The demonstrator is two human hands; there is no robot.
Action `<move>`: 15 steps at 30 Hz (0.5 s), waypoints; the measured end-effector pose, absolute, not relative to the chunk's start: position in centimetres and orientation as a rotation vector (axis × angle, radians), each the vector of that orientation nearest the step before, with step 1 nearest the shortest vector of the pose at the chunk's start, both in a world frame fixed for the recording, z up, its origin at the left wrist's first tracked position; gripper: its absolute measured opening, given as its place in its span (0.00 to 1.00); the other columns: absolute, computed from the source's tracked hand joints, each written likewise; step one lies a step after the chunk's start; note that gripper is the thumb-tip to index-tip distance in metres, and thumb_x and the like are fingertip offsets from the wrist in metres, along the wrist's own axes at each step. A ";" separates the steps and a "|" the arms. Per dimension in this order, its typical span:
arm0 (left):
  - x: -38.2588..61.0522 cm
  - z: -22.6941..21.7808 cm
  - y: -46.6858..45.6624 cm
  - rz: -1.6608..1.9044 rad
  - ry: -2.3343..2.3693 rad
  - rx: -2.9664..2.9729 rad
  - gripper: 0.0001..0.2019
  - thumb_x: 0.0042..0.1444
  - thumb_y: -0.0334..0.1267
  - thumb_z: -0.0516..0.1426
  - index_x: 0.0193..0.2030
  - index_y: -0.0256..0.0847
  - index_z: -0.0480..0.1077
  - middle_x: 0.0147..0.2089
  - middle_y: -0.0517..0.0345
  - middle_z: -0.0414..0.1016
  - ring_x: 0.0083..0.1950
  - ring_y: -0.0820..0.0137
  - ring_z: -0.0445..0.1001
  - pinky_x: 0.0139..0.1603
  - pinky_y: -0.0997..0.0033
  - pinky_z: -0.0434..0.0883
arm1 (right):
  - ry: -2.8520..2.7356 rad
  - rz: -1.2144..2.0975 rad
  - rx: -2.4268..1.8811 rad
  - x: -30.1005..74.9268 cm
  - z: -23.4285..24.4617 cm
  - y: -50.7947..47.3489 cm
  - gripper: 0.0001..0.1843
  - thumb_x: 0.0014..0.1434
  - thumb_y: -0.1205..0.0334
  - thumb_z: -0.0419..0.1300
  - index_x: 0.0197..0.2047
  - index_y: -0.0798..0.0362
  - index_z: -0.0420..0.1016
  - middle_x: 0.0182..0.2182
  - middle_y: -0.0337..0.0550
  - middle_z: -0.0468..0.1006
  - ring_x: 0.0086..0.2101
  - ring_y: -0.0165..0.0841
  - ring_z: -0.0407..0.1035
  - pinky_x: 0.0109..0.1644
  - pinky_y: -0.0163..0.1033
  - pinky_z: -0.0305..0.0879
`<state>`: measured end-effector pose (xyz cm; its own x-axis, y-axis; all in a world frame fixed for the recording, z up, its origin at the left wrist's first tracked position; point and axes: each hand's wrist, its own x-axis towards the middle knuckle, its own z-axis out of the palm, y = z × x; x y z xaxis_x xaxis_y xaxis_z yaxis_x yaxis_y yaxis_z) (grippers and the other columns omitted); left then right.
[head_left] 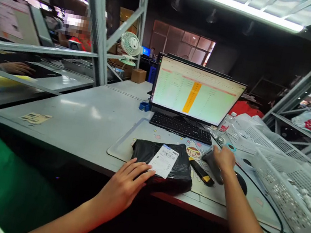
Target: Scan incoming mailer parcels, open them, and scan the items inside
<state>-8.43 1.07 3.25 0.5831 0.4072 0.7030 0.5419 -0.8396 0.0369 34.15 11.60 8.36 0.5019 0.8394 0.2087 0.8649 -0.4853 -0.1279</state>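
A black plastic-wrapped parcel [143, 150] with a white barcode label [164, 161] lies at the front edge of the desk, partly on a cartoon desk mat [122, 143]. My left hand [131, 178] rests on its near left corner, fingers stretched out and the tips by the label. To the right of the parcel, my right hand [223, 159] is closed around a grey barcode scanner [213, 167], its fingers partly hidden. Between parcel and scanner lies a black and yellow utility knife [201, 172]. A black mouse [242, 184] sits partly behind my right forearm.
Behind the mat stand a keyboard [182, 128] and a monitor [197, 92] showing a spreadsheet. White plastic baskets [286, 195] line the right side, near a black cable [280, 219]. A blue tape roll [144, 106] is left of the keyboard. Another person's hand [16, 67] appears beyond the metal frame.
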 end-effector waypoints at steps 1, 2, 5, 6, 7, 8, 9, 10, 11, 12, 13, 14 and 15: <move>-8.3 3.3 0.8 -1.074 -0.799 -2.624 0.24 0.73 0.24 0.52 0.72 0.42 0.67 0.69 0.53 0.73 0.70 0.62 0.69 0.78 0.52 0.57 | -1.487 -0.218 -2.514 34.4 8.7 13.0 0.34 0.79 0.52 0.39 0.67 0.69 0.72 0.62 0.71 0.73 0.64 0.53 0.68 0.68 0.51 0.63; -8.2 3.4 0.6 -1.053 -0.808 -2.620 0.25 0.72 0.23 0.52 0.73 0.43 0.68 0.70 0.54 0.71 0.71 0.60 0.67 0.79 0.52 0.55 | -1.532 -0.237 -2.502 34.5 8.9 14.6 0.32 0.79 0.56 0.39 0.70 0.67 0.71 0.65 0.68 0.71 0.66 0.50 0.65 0.70 0.49 0.60; -7.9 3.2 -0.1 -1.005 -0.875 -2.597 0.25 0.74 0.30 0.55 0.74 0.47 0.68 0.75 0.56 0.67 0.76 0.55 0.62 0.81 0.51 0.49 | -1.730 -0.129 -2.507 34.4 8.1 19.2 0.27 0.74 0.60 0.51 0.71 0.56 0.74 0.67 0.59 0.71 0.68 0.47 0.63 0.72 0.48 0.59; -7.9 2.9 -0.3 -0.997 -0.897 -2.585 0.24 0.74 0.34 0.56 0.75 0.47 0.68 0.76 0.58 0.66 0.77 0.54 0.60 0.82 0.51 0.46 | -1.775 -0.088 -2.519 34.2 7.6 20.6 0.28 0.72 0.60 0.54 0.71 0.55 0.74 0.68 0.58 0.70 0.69 0.48 0.62 0.72 0.50 0.59; -7.8 2.6 -0.5 -0.991 -0.916 -2.569 0.24 0.75 0.37 0.56 0.76 0.48 0.67 0.77 0.59 0.65 0.78 0.53 0.58 0.83 0.51 0.44 | -1.800 -0.066 -2.534 34.0 7.1 21.7 0.29 0.71 0.61 0.56 0.72 0.54 0.73 0.70 0.59 0.68 0.71 0.50 0.59 0.74 0.54 0.57; -7.8 2.3 -0.6 -0.985 -0.930 -2.550 0.25 0.75 0.40 0.56 0.76 0.49 0.67 0.78 0.60 0.64 0.79 0.53 0.57 0.84 0.51 0.42 | -1.814 -0.059 -2.547 33.8 6.6 22.6 0.30 0.70 0.61 0.56 0.74 0.53 0.71 0.72 0.59 0.65 0.73 0.52 0.55 0.76 0.58 0.53; -7.8 1.9 -0.7 -0.973 -0.941 -2.533 0.25 0.75 0.41 0.57 0.77 0.50 0.66 0.79 0.61 0.62 0.80 0.52 0.55 0.84 0.51 0.40 | -1.820 -0.057 -2.563 33.6 6.3 23.3 0.32 0.70 0.63 0.55 0.76 0.53 0.69 0.74 0.59 0.61 0.75 0.54 0.50 0.77 0.62 0.49; -7.9 1.5 -0.7 -0.957 -0.948 -2.516 0.26 0.74 0.41 0.58 0.77 0.51 0.66 0.80 0.61 0.61 0.80 0.51 0.54 0.84 0.50 0.39 | -1.828 -0.051 -2.578 33.5 6.0 23.9 0.33 0.70 0.65 0.54 0.76 0.53 0.68 0.76 0.59 0.58 0.76 0.55 0.46 0.77 0.66 0.45; -7.9 1.1 -0.7 -0.940 -0.952 -2.499 0.28 0.72 0.39 0.59 0.78 0.51 0.65 0.81 0.61 0.59 0.80 0.50 0.53 0.84 0.50 0.38 | -1.842 -0.037 -2.593 33.5 5.9 24.4 0.33 0.70 0.67 0.53 0.76 0.53 0.68 0.77 0.58 0.56 0.77 0.56 0.43 0.78 0.69 0.42; -7.9 0.8 -0.6 -0.919 -0.957 -2.483 0.30 0.70 0.37 0.61 0.78 0.52 0.65 0.81 0.61 0.58 0.81 0.49 0.52 0.84 0.49 0.38 | -1.858 -0.020 -2.606 33.5 5.8 24.8 0.33 0.69 0.68 0.53 0.76 0.53 0.69 0.78 0.58 0.54 0.77 0.57 0.41 0.78 0.70 0.40; -7.9 0.4 -0.5 -0.908 -0.958 -2.465 0.33 0.68 0.35 0.63 0.78 0.52 0.65 0.81 0.60 0.58 0.80 0.48 0.52 0.84 0.48 0.38 | -1.872 -0.007 -2.618 33.5 5.8 25.1 0.33 0.68 0.69 0.53 0.75 0.54 0.71 0.78 0.58 0.53 0.78 0.58 0.40 0.78 0.71 0.38; -7.9 0.1 -0.4 -0.900 -0.956 -2.446 0.35 0.66 0.33 0.65 0.78 0.52 0.65 0.81 0.60 0.57 0.80 0.46 0.52 0.84 0.47 0.39 | -1.880 -0.002 -2.628 33.5 5.9 25.4 0.33 0.67 0.69 0.53 0.74 0.55 0.71 0.79 0.58 0.51 0.78 0.59 0.38 0.78 0.72 0.37; -7.9 -0.1 -0.3 -0.897 -0.955 -2.427 0.36 0.64 0.31 0.65 0.78 0.52 0.65 0.81 0.59 0.58 0.80 0.46 0.53 0.84 0.46 0.39 | -1.885 -0.008 -2.629 33.4 6.0 25.6 0.33 0.67 0.69 0.53 0.74 0.56 0.71 0.79 0.58 0.49 0.78 0.59 0.37 0.78 0.71 0.35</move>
